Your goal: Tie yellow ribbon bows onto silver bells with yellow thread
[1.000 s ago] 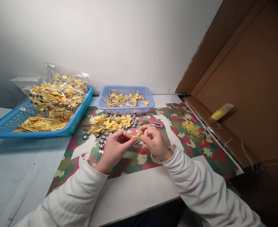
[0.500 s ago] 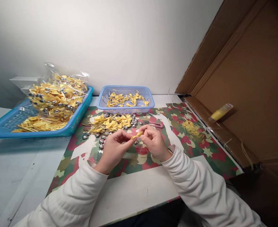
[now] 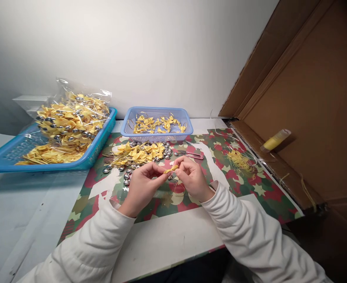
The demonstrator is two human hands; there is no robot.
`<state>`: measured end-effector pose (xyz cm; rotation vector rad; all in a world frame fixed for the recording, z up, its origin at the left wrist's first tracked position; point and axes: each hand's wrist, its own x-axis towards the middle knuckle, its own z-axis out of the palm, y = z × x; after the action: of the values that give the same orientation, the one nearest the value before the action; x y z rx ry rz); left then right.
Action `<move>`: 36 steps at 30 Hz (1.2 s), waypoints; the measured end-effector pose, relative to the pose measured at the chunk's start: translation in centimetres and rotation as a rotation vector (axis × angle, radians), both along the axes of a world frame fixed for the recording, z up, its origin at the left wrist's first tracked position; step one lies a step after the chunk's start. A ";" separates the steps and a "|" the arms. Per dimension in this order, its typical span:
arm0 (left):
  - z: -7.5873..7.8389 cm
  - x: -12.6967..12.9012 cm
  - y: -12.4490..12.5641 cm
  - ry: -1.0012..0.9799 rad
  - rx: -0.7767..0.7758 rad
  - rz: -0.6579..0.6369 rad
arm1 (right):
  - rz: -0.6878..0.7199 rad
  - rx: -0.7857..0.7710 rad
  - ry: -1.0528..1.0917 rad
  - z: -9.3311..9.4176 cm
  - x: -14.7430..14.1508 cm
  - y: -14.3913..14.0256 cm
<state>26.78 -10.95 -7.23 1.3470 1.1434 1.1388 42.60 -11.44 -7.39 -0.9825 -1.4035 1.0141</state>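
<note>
Over the camouflage-patterned sheet [image 3: 161, 200], my left hand [image 3: 145, 186] pinches a small yellow ribbon bow [image 3: 170, 169] between thumb and fingertips. My right hand [image 3: 193, 179] is closed at the bow's right side, its thumb and forefinger pressed together on what looks like a thin cord or thread at the bow. Fine yellow strands hang below the fingers. Just beyond my hands lies a pile of yellow bows [image 3: 141, 153] with cords. Round silver bells [image 3: 127, 177] lie scattered around that pile.
A small blue basket [image 3: 158, 137] holding yellow bows stands behind the pile. Pink-handled snips [image 3: 194, 156] lie to its front right, with tangled yellow thread [image 3: 242, 162] further right. At left, a larger blue basket [image 3: 98, 147] carries a clear bag [image 3: 73, 118]. A thread spool [image 3: 275, 140] sticks out from the cardboard [image 3: 315, 98].
Both hands stay in nearly the same place. The bow has turned slightly between the fingertips, and the right fingertips have shifted a little.
</note>
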 end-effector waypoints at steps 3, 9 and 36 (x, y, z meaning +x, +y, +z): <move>0.0 0.0 0.0 -0.006 -0.005 -0.004 | 0.002 0.002 0.000 -0.1 0.0 0.0; -0.2 0.0 0.0 -0.008 0.004 -0.014 | 0.002 0.029 -0.012 -0.2 0.0 0.1; -1.1 -0.3 -0.2 0.223 0.387 0.090 | -0.139 0.232 -0.227 -0.8 -1.1 -0.8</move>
<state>26.45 -11.11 -8.36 1.7696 1.1901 1.3494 41.48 -12.22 -8.19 -1.0292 -1.5751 0.6359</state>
